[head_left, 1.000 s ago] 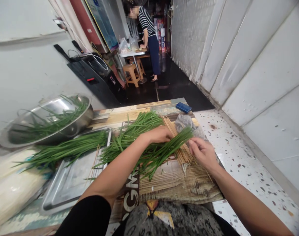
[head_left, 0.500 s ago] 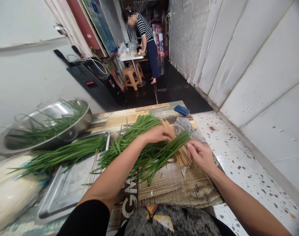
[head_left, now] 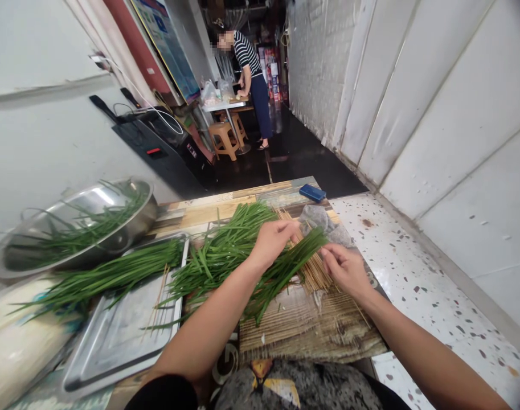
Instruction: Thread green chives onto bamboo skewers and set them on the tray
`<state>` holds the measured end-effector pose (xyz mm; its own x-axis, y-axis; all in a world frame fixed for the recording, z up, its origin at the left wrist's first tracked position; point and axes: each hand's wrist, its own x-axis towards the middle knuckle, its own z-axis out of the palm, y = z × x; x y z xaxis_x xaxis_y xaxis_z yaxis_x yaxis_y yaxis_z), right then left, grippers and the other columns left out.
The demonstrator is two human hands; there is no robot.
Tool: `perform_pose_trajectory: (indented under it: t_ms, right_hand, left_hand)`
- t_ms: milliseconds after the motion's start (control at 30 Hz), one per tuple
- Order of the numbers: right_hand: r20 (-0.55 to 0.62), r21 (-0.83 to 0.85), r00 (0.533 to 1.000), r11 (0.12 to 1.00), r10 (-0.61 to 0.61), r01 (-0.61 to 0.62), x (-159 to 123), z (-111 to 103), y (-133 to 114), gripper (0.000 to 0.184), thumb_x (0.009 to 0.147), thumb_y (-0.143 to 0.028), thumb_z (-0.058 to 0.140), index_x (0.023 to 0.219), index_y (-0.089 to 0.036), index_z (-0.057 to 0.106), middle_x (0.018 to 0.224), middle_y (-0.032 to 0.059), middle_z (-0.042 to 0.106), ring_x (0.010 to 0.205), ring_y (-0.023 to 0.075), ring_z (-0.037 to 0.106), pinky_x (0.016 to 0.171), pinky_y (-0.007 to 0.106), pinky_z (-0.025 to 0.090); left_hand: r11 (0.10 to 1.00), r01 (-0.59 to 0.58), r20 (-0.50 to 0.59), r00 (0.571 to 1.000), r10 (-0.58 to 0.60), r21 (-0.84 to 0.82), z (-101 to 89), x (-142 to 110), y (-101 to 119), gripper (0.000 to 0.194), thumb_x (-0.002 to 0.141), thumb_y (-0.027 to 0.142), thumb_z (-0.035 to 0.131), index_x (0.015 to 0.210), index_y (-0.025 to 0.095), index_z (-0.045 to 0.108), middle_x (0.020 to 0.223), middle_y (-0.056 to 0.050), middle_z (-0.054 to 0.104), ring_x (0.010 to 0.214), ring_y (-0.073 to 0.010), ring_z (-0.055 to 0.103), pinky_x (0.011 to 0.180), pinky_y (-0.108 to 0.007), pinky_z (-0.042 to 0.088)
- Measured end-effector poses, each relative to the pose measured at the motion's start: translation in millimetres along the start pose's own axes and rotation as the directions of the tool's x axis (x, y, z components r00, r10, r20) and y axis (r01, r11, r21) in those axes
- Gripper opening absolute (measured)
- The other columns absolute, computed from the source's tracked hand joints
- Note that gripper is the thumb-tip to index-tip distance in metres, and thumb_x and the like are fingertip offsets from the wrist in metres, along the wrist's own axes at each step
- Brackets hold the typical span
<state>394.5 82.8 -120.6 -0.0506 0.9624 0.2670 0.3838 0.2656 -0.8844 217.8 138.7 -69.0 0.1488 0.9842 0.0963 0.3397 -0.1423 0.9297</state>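
Note:
A loose pile of green chives lies across the wooden table. My left hand rests on a smaller bunch of chives, fingers curled round its stalks near a heap of bamboo skewers. My right hand pinches the cut ends of that same bunch at its right end. The bunch lies slanted over a bamboo mat.
A metal tray holds more chives at the left. Behind it a steel bowl has chives in it. A blue phone lies at the table's far edge. A person in a striped top stands at a far table.
My left hand has lifted slightly and shifted along the bunch. My right hand stays at the stalk ends. The view has tilted a little downward.

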Motion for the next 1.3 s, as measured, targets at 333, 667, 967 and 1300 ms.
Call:
perform_pose_trajectory:
  t_ms: [333, 667, 967, 1300]
  right_hand:
    - [0.020, -0.007, 1.000, 1.000, 0.010, -0.009, -0.8, -0.6, 0.5, 0.024, 0.087, -0.035, 0.044, 0.077, -0.017, 0.058, 0.051, -0.0039, 0.046, 0.046, 0.0100, 0.041, 0.048, 0.022, 0.033]
    - [0.020, 0.003, 1.000, 1.000, 0.015, -0.015, -0.2, 0.8, -0.6, 0.024, 0.087, -0.035, 0.044, 0.078, -0.017, 0.058, 0.051, -0.0040, 0.047, 0.045, 0.0098, 0.042, 0.047, 0.022, 0.034]
    - [0.022, -0.009, 1.000, 1.000, 0.008, -0.008, -0.3, 0.0, 0.1, 0.025, 0.087, -0.035, 0.044, 0.075, -0.018, 0.058, 0.051, -0.0036, 0.048, 0.047, 0.0101, 0.043, 0.049, 0.022, 0.034]
    - [0.032, -0.007, 0.999, 1.000, 0.020, -0.019, -1.2, -1.2, -2.7, 0.023, 0.087, -0.034, 0.044, 0.076, -0.018, 0.058, 0.050, -0.0039, 0.048, 0.046, 0.0100, 0.042, 0.048, 0.022, 0.034]
  left_hand:
    - [0.958, 0.142, -0.028, 0.988, -0.153, -0.248, 7.7, 3.7, 4.1, 0.023, 0.067, 0.032, 0.065, 0.078, 0.012, 0.067, 0.067, -0.003, 0.064, 0.053, -0.0069, 0.048, 0.052, -0.019, 0.038]
    - [0.968, 0.148, -0.043, 0.986, -0.159, -0.204, 7.2, 3.4, 0.2, 0.030, 0.067, 0.033, 0.066, 0.089, 0.013, 0.071, 0.072, -0.004, 0.068, 0.064, -0.0122, 0.057, 0.056, -0.020, 0.042]
    - [0.968, 0.136, -0.071, 0.986, -0.154, -0.209, 9.7, 4.5, 0.1, 0.031, 0.067, 0.034, 0.066, 0.091, 0.014, 0.072, 0.059, 0.001, 0.064, 0.054, -0.0087, 0.051, 0.057, -0.021, 0.041]
    - [0.968, 0.121, -0.057, 0.989, -0.136, -0.220, 10.2, 4.3, -2.1, 0.028, 0.068, 0.031, 0.066, 0.092, 0.017, 0.073, 0.068, -0.002, 0.068, 0.065, -0.0123, 0.058, 0.063, -0.022, 0.045]
